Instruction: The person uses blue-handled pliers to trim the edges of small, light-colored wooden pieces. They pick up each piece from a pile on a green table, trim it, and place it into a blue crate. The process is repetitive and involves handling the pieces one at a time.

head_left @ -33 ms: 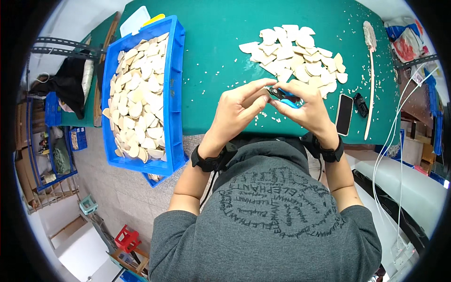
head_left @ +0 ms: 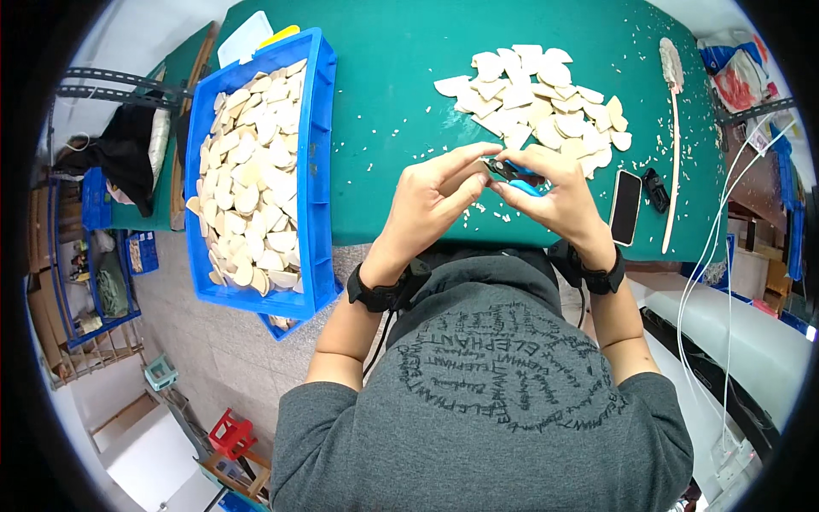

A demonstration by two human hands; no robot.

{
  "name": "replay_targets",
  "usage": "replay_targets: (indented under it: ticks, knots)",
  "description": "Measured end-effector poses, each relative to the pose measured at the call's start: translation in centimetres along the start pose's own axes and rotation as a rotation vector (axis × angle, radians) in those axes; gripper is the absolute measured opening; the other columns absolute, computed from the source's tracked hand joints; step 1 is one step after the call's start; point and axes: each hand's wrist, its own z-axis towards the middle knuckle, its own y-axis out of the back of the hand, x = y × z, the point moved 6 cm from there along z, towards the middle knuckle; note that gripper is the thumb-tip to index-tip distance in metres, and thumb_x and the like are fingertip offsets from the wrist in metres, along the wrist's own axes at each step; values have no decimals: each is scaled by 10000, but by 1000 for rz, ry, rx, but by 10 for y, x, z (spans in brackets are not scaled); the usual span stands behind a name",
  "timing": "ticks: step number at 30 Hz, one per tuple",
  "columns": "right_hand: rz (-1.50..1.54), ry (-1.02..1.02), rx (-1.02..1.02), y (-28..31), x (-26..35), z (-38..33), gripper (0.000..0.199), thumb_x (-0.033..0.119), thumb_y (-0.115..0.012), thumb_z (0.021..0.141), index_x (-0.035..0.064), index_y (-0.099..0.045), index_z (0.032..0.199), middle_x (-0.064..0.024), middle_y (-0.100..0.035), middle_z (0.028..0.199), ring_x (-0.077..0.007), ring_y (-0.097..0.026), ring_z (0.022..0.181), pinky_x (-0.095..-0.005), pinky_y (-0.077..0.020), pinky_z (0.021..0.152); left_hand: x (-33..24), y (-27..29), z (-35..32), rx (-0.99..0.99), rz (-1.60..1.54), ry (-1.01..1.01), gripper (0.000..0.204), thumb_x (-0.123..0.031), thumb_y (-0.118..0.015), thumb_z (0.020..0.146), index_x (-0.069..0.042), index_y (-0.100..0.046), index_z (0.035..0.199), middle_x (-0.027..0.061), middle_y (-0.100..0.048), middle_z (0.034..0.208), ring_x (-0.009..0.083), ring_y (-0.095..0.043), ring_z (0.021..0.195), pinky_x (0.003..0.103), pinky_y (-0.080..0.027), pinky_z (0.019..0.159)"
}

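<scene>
Over the near part of the green table (head_left: 384, 183), my two hands meet at their fingertips. My right hand (head_left: 559, 192) is closed on a pair of small cutting pliers (head_left: 526, 181) with blue handles and a dark metal head. Thumb and forefinger of my left hand (head_left: 435, 192) pinch together right at the head of the pliers. What they hold, if anything, is hidden behind the fingers. Just beyond my hands lies a loose heap of flat, cream-coloured half-round pieces (head_left: 546, 98). Small pale slivers (head_left: 503, 218) are scattered around the pliers.
To my left, a blue crate (head_left: 319, 171) holds many similar pieces. A phone (head_left: 625, 209), a small black device (head_left: 655, 189) and a long-handled brush (head_left: 674, 145) lie at the right. White cables (head_left: 712, 239) hang beside the table. A red stool (head_left: 231, 433) stands on the floor.
</scene>
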Motion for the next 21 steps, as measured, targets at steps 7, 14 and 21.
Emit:
replay_targets:
  ticks: [7,14,21]
  knots:
    - [64,34,-9,-2,-3,-2,331,196,-769,749,4,-667,999,-64,-603,718,-121,-531,615,-257,-445,562,4,-3,1,31,-17,21,302,-72,-588,905,-15,-601,1201,56,-663,1009,84,-588,923,233,-489,806]
    - [28,33,-6,20,-17,-6,335,213,-773,745,-1,-675,984,-66,-608,697,-108,-528,575,-249,-438,527,1,-24,17,55,-54,3,299,-66,-588,904,-20,-604,1199,49,-661,998,79,-579,925,218,-475,798]
    - [-61,87,-26,51,-28,-9,292,212,-771,743,-6,-689,919,-83,-622,671,-105,-552,553,-257,-424,497,2,-49,39,65,11,63,325,-97,-616,893,-26,-595,1209,29,-663,925,54,-582,830,177,-460,679]
